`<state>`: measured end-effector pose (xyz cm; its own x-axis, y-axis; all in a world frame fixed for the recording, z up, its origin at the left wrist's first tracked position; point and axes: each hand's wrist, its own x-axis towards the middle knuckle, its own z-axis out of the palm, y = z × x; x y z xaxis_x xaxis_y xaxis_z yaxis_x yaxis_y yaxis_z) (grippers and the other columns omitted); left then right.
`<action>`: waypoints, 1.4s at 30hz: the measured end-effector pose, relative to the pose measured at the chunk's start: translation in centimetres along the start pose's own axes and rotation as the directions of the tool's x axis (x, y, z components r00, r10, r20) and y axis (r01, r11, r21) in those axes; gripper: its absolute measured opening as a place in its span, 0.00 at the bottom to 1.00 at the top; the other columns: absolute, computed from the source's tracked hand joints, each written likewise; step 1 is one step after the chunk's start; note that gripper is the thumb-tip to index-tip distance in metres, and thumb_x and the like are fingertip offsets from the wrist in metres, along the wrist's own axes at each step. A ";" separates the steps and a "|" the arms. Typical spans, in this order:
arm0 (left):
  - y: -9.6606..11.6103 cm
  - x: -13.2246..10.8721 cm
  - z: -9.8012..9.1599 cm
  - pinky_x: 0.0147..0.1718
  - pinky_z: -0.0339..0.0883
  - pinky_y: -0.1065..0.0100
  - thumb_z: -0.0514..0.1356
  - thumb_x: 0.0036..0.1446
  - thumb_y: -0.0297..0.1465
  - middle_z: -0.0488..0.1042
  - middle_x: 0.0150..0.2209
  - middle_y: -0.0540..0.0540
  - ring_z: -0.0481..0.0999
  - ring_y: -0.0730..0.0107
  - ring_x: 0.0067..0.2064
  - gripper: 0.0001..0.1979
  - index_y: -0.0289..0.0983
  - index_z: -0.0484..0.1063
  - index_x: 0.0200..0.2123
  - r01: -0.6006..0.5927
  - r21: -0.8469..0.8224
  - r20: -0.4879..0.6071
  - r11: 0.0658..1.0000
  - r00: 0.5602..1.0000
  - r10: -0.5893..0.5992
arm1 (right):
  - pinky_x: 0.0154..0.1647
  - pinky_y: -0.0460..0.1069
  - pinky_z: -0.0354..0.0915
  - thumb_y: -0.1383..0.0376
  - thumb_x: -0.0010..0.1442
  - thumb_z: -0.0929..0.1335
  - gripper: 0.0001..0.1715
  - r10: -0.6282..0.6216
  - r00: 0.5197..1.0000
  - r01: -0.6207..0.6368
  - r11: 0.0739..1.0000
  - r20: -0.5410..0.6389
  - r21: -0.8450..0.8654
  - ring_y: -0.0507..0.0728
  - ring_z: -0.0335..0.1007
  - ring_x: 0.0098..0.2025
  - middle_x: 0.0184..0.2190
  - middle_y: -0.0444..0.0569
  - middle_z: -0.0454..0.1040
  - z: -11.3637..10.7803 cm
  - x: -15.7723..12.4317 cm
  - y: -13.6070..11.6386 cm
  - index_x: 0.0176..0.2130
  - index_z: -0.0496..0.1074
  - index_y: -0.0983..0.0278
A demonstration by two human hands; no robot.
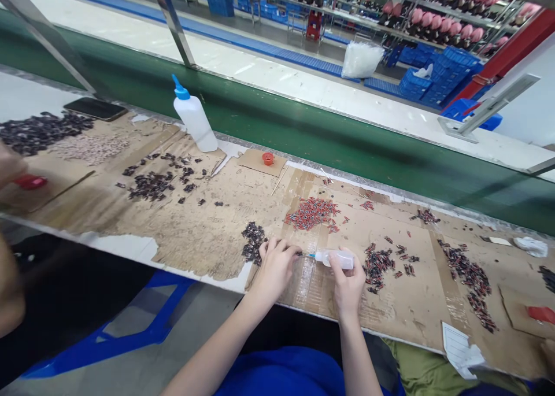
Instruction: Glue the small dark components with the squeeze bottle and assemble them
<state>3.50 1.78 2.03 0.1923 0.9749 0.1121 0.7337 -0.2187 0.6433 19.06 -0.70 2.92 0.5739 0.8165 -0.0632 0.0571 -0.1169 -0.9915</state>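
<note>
My right hand is wrapped round a small clear squeeze bottle, which lies almost level with its thin blue-ringed tip pointing left. My left hand has its fingers closed close to that tip, pinching what seems a tiny dark piece. Just left of it is a heap of small black parts. Beyond both hands lies a pile of small red-and-black parts. Right of my right hand is another heap of dark and red parts.
A tall white bottle with a blue nozzle stands at the back. Near it lie a red cap and a thin stick. More dark parts are at left. Co-workers' hands show at both edges. A green conveyor belt runs behind the cardboard-covered table.
</note>
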 end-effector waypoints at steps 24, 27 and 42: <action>-0.5 -0.4 -1.9 0.39 0.74 0.67 0.56 0.60 0.30 0.81 0.36 0.46 0.80 0.66 0.37 0.08 0.39 0.76 0.37 -0.024 -0.459 -0.103 0.888 0.994 -0.026 | 0.39 0.54 0.59 0.64 0.60 0.65 0.11 -0.347 0.902 0.413 0.521 0.257 -0.747 0.62 0.67 0.35 0.29 0.56 0.77 0.6 7.4 -1.4 0.28 0.74 0.62; -0.2 0.1 -1.9 0.38 0.74 0.68 0.57 0.59 0.30 0.81 0.36 0.46 0.80 0.66 0.36 0.08 0.38 0.76 0.37 0.013 -0.526 -0.097 0.851 0.992 -0.075 | 0.39 0.54 0.62 0.57 0.59 0.66 0.14 -0.348 0.908 0.413 0.657 0.231 -0.630 0.61 0.70 0.34 0.29 0.54 0.78 0.4 7.0 -2.0 0.31 0.75 0.63; 0.3 1.9 -1.1 0.36 0.75 0.68 0.59 0.58 0.27 0.82 0.36 0.45 0.80 0.66 0.37 0.08 0.37 0.78 0.37 -0.050 -0.523 -0.240 0.851 0.966 -0.091 | 0.42 0.54 0.73 0.55 0.45 0.75 0.14 -0.037 0.900 0.033 0.999 0.434 0.016 0.59 0.79 0.35 0.30 0.50 0.82 4.0 3.9 -3.3 0.31 0.80 0.62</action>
<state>3.40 3.64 3.30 -0.0375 0.9720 0.2320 0.2742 -0.2132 0.9377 17.85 5.17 5.48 0.1601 0.9846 -0.0701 0.0630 -0.0810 -0.9947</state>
